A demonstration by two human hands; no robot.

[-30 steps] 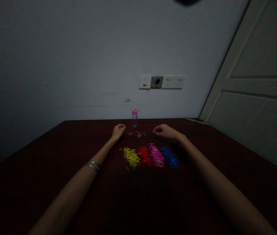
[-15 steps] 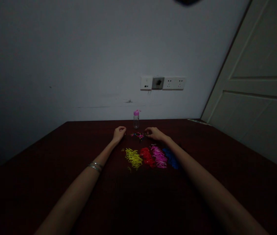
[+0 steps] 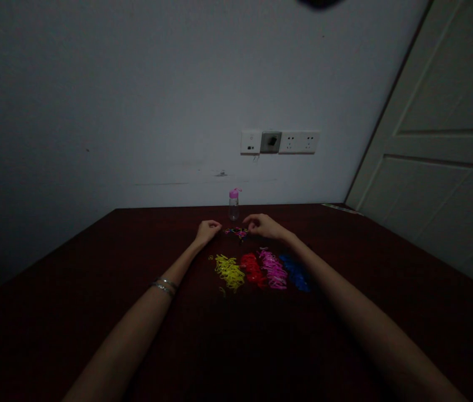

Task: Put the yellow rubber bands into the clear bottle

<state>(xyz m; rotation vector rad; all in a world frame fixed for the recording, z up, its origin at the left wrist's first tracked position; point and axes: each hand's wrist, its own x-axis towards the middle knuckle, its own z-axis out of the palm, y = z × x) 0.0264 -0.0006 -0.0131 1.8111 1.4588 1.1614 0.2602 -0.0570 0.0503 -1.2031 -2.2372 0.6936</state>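
Note:
A small mixed-colour pile of rubber bands [image 3: 237, 231] lies between my two hands. My left hand [image 3: 208, 230] rests on the table just left of it, thumb and fingers pressed together; whatever may be in them is too small to make out. On the pile's right side is my right hand [image 3: 262, 226], index finger stretched out over the pile's edge and apart from the thumb, with nothing visible between them. Nearer to me lie sorted bands: yellow ones [image 3: 229, 272], red ones [image 3: 254, 270], pink ones [image 3: 274, 269] and blue ones [image 3: 295, 272], side by side.
A clear bottle with a pink cap [image 3: 233, 205] stands upright behind the mixed pile. The dark red-brown table [image 3: 73, 268] meets a grey wall with sockets [image 3: 290, 142]. A pale panelled door [image 3: 441, 139] is at the right. The room is dim.
My left hand has shifted slightly right toward the mixed pile. My right hand has lifted a little, its index finger now reaching left above the pile. The sorted bands look the same.

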